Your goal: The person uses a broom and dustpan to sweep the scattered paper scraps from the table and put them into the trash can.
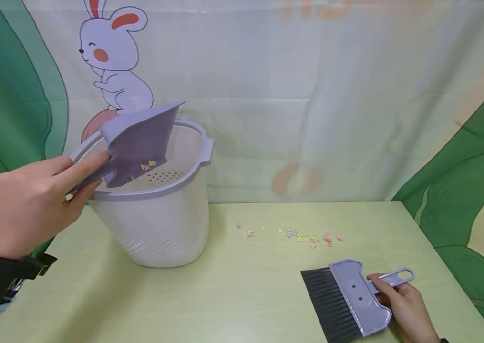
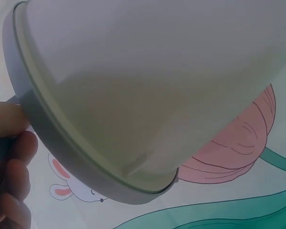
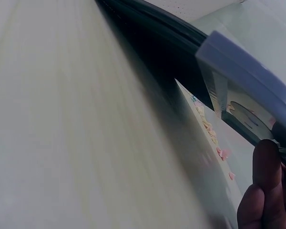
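Observation:
My left hand (image 1: 37, 200) grips the handle of a purple dustpan (image 1: 140, 138), which is tilted over the open top of a white basket (image 1: 160, 228) with a purple rim. A few yellow paper scraps (image 1: 148, 165) show at the dustpan's lower edge. In the left wrist view the basket's outer wall (image 2: 157, 86) fills most of the frame, with the curled fingers (image 2: 16, 181) at its left. On the right, my right hand (image 1: 409, 305) holds a purple hand brush (image 1: 359, 297) by its handle, black bristles pointing left, low over the table.
Small pink, yellow and blue paper scraps (image 1: 312, 239) lie scattered on the light wooden table (image 1: 242, 295), right of the basket and beyond the brush. A curtain (image 1: 267, 95) printed with a rabbit and leaves hangs behind the table's back edge.

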Demonstrator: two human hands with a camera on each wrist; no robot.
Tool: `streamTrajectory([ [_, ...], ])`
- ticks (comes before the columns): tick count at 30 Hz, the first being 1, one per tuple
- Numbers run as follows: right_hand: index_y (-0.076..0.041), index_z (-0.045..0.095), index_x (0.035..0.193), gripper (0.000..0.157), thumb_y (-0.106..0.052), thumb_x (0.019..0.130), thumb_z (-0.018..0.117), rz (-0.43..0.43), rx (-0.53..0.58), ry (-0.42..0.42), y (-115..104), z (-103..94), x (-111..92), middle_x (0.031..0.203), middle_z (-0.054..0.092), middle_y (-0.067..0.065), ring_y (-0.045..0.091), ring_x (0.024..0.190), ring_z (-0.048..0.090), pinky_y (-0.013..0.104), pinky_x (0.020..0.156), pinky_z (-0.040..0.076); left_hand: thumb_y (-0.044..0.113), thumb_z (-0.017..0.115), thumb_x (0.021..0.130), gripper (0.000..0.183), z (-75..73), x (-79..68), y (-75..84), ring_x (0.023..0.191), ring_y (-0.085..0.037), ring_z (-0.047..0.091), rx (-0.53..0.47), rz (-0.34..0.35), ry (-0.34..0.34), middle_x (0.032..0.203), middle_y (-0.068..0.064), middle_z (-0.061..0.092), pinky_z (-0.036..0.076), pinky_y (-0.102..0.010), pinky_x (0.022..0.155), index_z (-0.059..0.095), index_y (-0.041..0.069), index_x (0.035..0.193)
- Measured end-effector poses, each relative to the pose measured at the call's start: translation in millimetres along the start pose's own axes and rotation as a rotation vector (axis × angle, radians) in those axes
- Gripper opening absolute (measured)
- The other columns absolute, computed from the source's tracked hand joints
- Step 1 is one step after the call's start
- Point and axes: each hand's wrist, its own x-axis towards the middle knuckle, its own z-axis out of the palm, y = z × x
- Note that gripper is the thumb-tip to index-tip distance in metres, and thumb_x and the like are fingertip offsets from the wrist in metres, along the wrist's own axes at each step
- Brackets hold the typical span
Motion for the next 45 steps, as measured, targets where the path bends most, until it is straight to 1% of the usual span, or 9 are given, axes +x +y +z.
streamTrajectory([
  [9,-0.033,0.076,0.096,0.015,-0.032,0.104,0.064,0.050,-0.052,0.013,0,0.1,0,0.092,0.073,-0.023,0.000,0.083,0.066,0.021,0.075,0.053,0.034,0.044,0.109,0.039,-1.2,0.7,0.5,0.049,-0.019,0.041,0.023,0.089,-0.052,0.061,-0.005,0.045,0.028,-0.033,0.040,0.073,0.015,0.126],
  [12,-0.035,0.076,0.093,0.016,-0.032,0.104,0.064,0.067,-0.059,0.014,1,-0.7,0,0.090,0.072,-0.024,0.000,0.082,0.065,0.021,0.075,0.053,0.020,0.060,0.100,0.030,-2.6,0.6,2.3,0.051,-0.018,0.042,0.006,0.138,-0.084,0.064,-0.006,0.050,0.034,-0.034,0.041,0.073,0.016,0.128],
  [19,-0.024,0.077,0.103,0.016,-0.028,0.105,0.062,0.108,-0.078,0.016,1,-0.2,0,0.089,0.072,-0.023,0.002,0.081,0.065,0.022,0.075,0.053,-0.001,0.075,0.073,0.066,-5.2,-2.9,4.9,0.056,-0.021,0.043,0.012,0.211,-0.081,0.069,-0.007,0.052,0.033,-0.035,0.042,0.068,0.018,0.136],
  [23,-0.020,0.077,0.109,0.018,-0.027,0.106,0.060,0.137,-0.098,0.010,0,-0.8,1,0.089,0.071,-0.024,0.002,0.082,0.064,0.022,0.076,0.052,0.020,0.059,0.101,0.031,-8.0,-2.9,11.0,0.053,-0.024,0.047,0.017,0.131,0.012,0.065,-0.009,0.052,0.033,-0.038,0.041,0.072,0.014,0.129],
  [26,-0.016,0.076,0.113,0.022,-0.029,0.106,0.061,0.146,-0.108,0.010,-1,-1.8,2,0.090,0.071,-0.024,0.002,0.084,0.064,0.022,0.077,0.052,0.041,0.043,0.109,0.045,-8.0,-4.1,20.1,0.049,-0.024,0.043,0.015,0.019,0.145,0.062,-0.009,0.052,0.027,-0.035,0.043,0.075,0.014,0.125],
  [33,-0.014,0.076,0.112,0.026,-0.035,0.096,0.075,0.116,-0.122,0.025,1,-1.9,1,0.091,0.073,-0.023,-0.004,0.088,0.065,0.019,0.079,0.053,0.050,0.061,0.099,0.056,-14.7,-16.3,36.5,0.065,0.004,0.041,-0.254,-0.282,0.308,0.077,-0.021,0.068,0.033,-0.011,0.065,0.075,0.002,0.122],
  [36,-0.014,0.075,0.111,0.026,-0.032,0.093,0.079,0.091,-0.111,0.024,1,-1.9,1,0.092,0.074,-0.021,-0.004,0.088,0.065,0.019,0.078,0.053,0.040,0.074,0.093,0.052,-16.8,-24.0,43.9,0.074,0.012,0.042,-0.407,-0.386,0.367,0.089,-0.009,0.072,0.035,-0.005,0.075,0.073,-0.004,0.123],
  [41,-0.015,0.075,0.118,0.034,-0.034,0.090,0.082,0.135,-0.073,-0.014,-3,-4.6,3,0.099,0.075,-0.021,-0.004,0.094,0.066,0.021,0.080,0.053,0.021,0.086,0.083,0.046,-20.2,-37.8,61.1,0.068,0.011,0.045,-0.527,-0.439,0.391,0.094,0.018,0.064,0.034,-0.004,0.065,0.074,-0.008,0.116],
  [45,-0.018,0.076,0.121,0.035,-0.036,0.091,0.081,0.184,-0.012,-0.049,-6,-7.3,5,0.105,0.075,-0.023,-0.006,0.101,0.066,0.021,0.085,0.053,0.017,0.088,0.079,0.043,-18.3,-47.1,83.9,0.063,0.008,0.044,-0.597,-0.435,0.453,0.085,0.010,0.067,0.031,-0.005,0.059,0.075,-0.014,0.106],
])
